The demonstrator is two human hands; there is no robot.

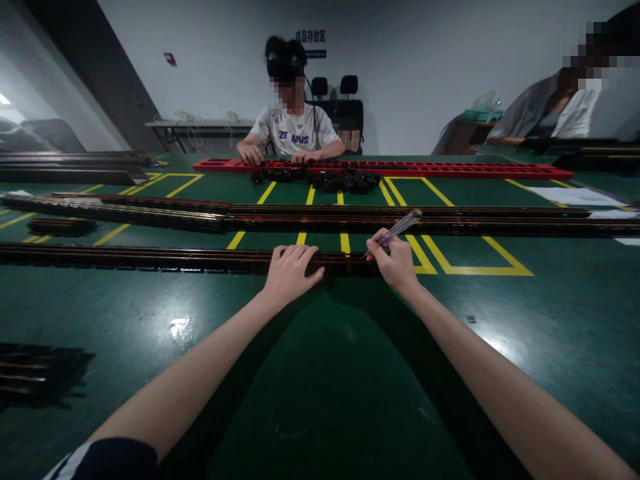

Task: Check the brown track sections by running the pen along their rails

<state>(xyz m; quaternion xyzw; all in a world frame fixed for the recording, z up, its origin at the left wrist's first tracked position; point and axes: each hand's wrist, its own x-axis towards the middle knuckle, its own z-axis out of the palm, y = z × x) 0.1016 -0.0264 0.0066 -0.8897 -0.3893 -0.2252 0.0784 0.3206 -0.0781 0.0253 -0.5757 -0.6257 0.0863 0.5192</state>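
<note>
Dark strips (200,259): lying across the green table (500,307)
Left hand (294,272): resting open-fingered on the strips
Right hand (395,261): gripping a pen (401,225), pointing it at the strips
Red rack (450,170): lying beyond the strips

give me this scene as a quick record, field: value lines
left hand: laid across near dark strips, thumb spread
right hand: holds pen, tip down at the same strips
table: green, yellow lines
beyond: more dark strips, red rail
opposite: co-worker, both hands at the rail
</note>
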